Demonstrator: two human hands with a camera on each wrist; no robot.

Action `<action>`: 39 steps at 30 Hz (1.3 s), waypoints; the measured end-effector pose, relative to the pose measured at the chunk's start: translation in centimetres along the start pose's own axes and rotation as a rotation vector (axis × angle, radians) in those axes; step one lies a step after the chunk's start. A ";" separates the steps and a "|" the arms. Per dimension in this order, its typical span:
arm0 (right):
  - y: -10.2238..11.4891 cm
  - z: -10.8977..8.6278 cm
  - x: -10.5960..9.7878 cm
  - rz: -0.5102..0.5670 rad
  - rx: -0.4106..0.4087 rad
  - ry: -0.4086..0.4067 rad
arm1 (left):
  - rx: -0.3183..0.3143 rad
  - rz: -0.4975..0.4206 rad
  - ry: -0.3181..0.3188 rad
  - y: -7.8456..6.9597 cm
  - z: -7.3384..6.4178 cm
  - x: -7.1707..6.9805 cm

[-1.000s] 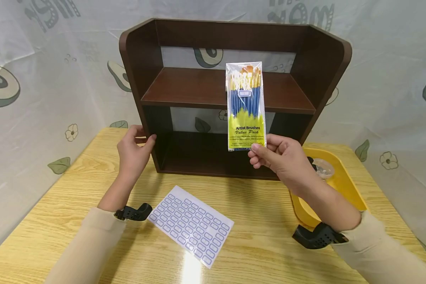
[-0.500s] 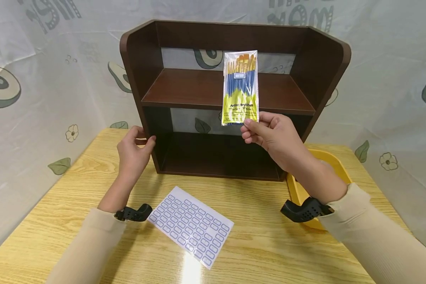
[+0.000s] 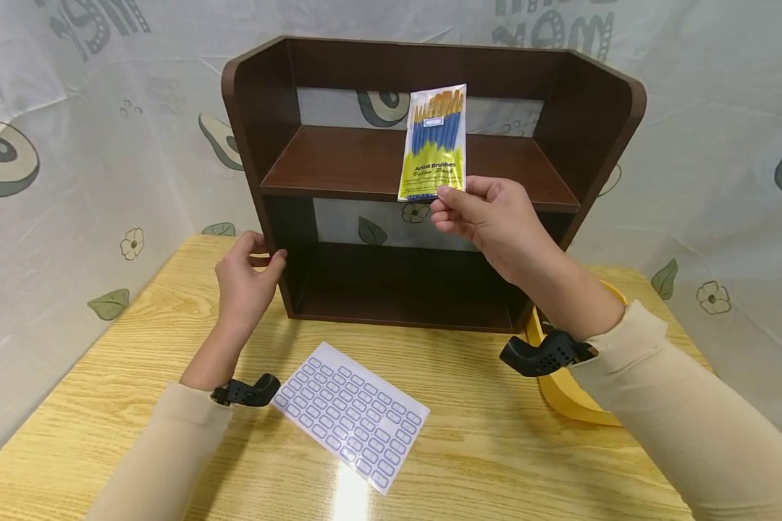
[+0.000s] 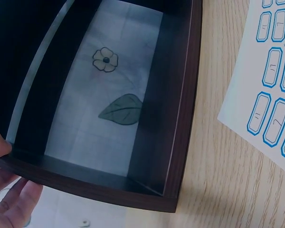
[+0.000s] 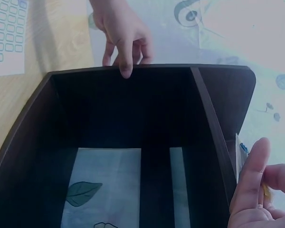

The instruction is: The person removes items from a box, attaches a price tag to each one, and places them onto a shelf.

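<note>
The right hand (image 3: pixel 489 217), thumb and fingers closed, pinches the Artist Brushes pack (image 3: pixel 433 148) before the dark brown two-tier bookshelf's (image 3: pixel 358 163) upper tier. The left hand (image 3: pixel 244 282) grips the bookshelf's left side panel (image 3: pixel 257 159). A label sheet (image 3: pixel 352 416) lies before the bookshelf, a yellow tray (image 3: pixel 573 401) at its right.

We read "Artist Brushes Value Pack" on the brush packet (image 3: pixel 432 155) and "mer" on the backdrop (image 3: pixel 710 159). Marks on the label sheet (image 3: pixel 352 416) we cannot read surely.
</note>
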State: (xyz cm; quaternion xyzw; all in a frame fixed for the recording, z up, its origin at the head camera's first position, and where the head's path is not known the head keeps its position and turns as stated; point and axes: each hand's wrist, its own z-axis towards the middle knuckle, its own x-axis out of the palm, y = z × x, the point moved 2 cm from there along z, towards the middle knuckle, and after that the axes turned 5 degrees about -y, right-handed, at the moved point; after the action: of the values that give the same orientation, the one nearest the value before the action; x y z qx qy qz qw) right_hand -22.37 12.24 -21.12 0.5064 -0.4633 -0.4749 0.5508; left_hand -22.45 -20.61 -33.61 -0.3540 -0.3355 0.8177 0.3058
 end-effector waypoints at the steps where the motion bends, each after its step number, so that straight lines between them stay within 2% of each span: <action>1: 0.1 0.1 0.1 -0.002 0.004 -0.004 | 0.000 0.001 0.000 0.0 0.0 0.0; 13: 1.0 0.9 0.6 -0.045 0.044 -0.036 | 0.008 0.002 -0.012 0.2 0.0 -0.1; 19: 1.4 1.0 0.8 -0.153 0.051 -0.055 | 0.007 -0.002 -0.015 0.3 0.0 0.0; 24: 1.9 0.9 0.6 -0.237 0.073 -0.039 | 0.002 -0.004 -0.014 0.3 0.0 0.1; 33: 3.0 1.3 0.2 -0.481 0.091 -0.001 | 0.006 -0.006 -0.021 0.3 0.0 0.1; 39: 3.1 1.3 -0.1 -0.538 0.073 -0.023 | 0.004 -0.017 -0.026 0.3 -0.1 0.2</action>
State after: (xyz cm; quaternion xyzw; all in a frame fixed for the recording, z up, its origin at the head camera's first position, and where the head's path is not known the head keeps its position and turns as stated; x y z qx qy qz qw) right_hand -23.50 12.31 -17.95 0.6253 -0.3351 -0.5931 0.3807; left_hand -22.56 -20.62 -33.94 -0.3401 -0.3406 0.8203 0.3089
